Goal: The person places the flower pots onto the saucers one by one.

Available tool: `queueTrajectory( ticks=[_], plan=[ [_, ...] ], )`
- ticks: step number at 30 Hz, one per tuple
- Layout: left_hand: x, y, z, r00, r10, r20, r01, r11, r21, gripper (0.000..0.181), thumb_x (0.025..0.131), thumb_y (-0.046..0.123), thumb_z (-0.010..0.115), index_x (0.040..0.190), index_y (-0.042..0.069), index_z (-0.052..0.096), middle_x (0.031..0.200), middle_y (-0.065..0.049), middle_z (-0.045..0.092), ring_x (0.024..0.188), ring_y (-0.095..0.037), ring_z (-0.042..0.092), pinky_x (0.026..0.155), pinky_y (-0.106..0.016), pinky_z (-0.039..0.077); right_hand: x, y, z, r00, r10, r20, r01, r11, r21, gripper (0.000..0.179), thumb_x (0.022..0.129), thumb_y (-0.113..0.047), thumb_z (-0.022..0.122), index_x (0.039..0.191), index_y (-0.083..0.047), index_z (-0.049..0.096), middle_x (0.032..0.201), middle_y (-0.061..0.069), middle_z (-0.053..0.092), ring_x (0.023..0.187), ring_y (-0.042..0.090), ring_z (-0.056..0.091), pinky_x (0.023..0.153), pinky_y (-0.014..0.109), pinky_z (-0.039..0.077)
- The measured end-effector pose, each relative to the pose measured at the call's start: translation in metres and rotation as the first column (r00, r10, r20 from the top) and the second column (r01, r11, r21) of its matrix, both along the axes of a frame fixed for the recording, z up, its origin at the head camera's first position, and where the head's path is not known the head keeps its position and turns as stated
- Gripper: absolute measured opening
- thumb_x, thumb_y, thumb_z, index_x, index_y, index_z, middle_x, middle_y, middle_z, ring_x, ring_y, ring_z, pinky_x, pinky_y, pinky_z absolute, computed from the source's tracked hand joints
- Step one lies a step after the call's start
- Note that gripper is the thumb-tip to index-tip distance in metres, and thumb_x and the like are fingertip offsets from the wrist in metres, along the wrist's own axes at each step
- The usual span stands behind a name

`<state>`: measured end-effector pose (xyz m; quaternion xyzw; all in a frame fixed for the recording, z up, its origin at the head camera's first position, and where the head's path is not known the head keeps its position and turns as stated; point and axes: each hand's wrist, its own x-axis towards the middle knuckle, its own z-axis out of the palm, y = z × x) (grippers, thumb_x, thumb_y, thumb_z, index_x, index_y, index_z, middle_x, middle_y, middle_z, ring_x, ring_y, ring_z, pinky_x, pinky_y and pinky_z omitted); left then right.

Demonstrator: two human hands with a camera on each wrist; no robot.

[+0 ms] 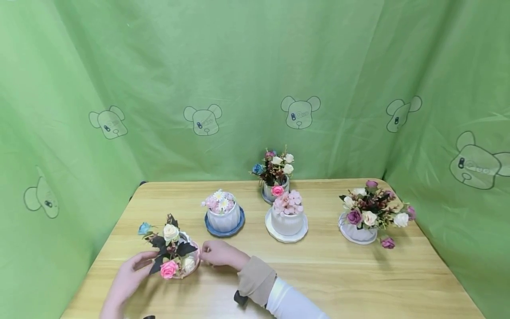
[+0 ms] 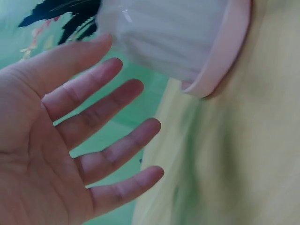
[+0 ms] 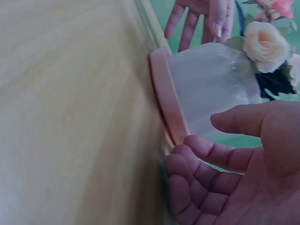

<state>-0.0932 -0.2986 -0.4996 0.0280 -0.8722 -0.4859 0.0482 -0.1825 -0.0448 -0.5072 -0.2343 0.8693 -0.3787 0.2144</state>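
Observation:
A whitish flower pot (image 2: 164, 37) stands on a pink saucer (image 3: 166, 91) at the table's near left. It holds artificial roses, among them a pink rose (image 1: 169, 269) and a cream rose (image 1: 171, 233). My left hand (image 1: 131, 272) is on the pot's left with fingers spread; in the left wrist view its thumb tip and index finger come close to the pot, and contact is unclear. On the other side is my right hand (image 1: 223, 254), its fingers loosely bent. The right index fingertip is at the saucer's edge, perhaps touching, while the thumb stays apart.
Behind sit a daisy pot (image 1: 224, 219) on a blue saucer (image 1: 211, 229), a pink-blossom pot (image 1: 287, 223) on a white saucer (image 1: 303, 230), and a mixed-rose pot (image 1: 274, 189). A purple-and-white rose pot (image 1: 358, 232) stands right. Green curtains (image 1: 247, 66) surround the wooden table (image 1: 338, 274).

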Motion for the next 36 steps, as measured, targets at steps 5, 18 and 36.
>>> queueTrajectory(
  ticks=[5, 18, 36],
  plan=[
    [0.004, 0.0, 0.02, 0.991, 0.092, 0.101, -0.09, 0.996, -0.026, 0.038, 0.094, 0.024, 0.064, 0.122, -0.001, 0.061, 0.123, -0.02, 0.066, 0.089, 0.014, 0.056, 0.082, -0.012, 0.049, -0.006, 0.014, 0.008, 0.998, 0.004, -0.057, -0.004, 1.0, 0.015, 0.012, 0.09, -0.02, 0.061, 0.082, -0.011, 0.061, 0.06, -0.001, 0.058, 0.047, 0.008, 0.052, 0.048, 0.019, 0.043],
    [0.004, 0.01, 0.073, 0.966, 0.211, 0.15, -0.195, 0.974, -0.115, 0.057, 0.097, 0.047, 0.052, 0.131, 0.002, 0.054, 0.128, -0.022, 0.062, 0.1, -0.009, 0.062, 0.099, -0.053, 0.049, -0.02, 0.06, 0.041, 0.98, 0.01, -0.2, -0.007, 1.0, 0.016, 0.015, 0.095, -0.025, 0.059, 0.095, -0.011, 0.064, 0.09, 0.003, 0.067, 0.077, 0.01, 0.058, 0.071, 0.022, 0.051],
    [-0.02, 0.051, 0.144, 0.975, 0.13, -0.182, -0.17, 0.959, -0.227, 0.045, 0.101, 0.043, 0.047, 0.117, 0.005, 0.065, 0.108, -0.017, 0.072, 0.086, -0.001, 0.065, 0.073, -0.011, 0.05, -0.02, 0.174, 0.117, 0.909, -0.115, -0.401, 0.098, 0.993, -0.064, 0.015, 0.095, -0.018, 0.058, 0.101, -0.006, 0.065, 0.088, 0.004, 0.068, 0.081, 0.013, 0.06, 0.076, 0.027, 0.054]
  ],
)
